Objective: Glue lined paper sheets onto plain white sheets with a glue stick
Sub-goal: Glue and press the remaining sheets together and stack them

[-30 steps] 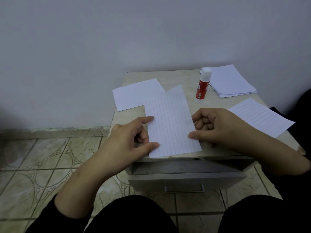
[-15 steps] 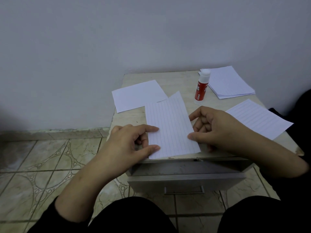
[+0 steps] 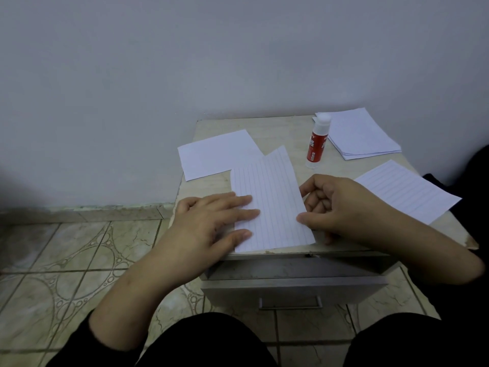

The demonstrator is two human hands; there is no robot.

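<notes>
While the left hand (image 3: 211, 221) is lying flat with its fingers (image 3: 243, 211) straight and released, pressing down the left edge of the lined sheet (image 3: 272, 197), the right hand (image 3: 341, 207) is pinching the sheet's right edge between thumb and curled fingers. The sheet is lying at the front middle of the bench (image 3: 285, 131), slightly tilted, its far left corner overlapping a plain white sheet (image 3: 211, 154). Its thin ruled lines are running lengthwise, away from the person. Just beyond the right hand, a glue stick (image 3: 317, 141) is standing upright, red-bodied with a white cap; its white lettering is too blurred to read. Behind it a stack of sheets (image 3: 365, 136) is resting at the far right corner, and another lined sheet (image 3: 407, 192) is lying beside the right wrist. A drawer (image 3: 291, 284) is standing partly open below the bench edge, above a tiled floor (image 3: 66, 260).
</notes>
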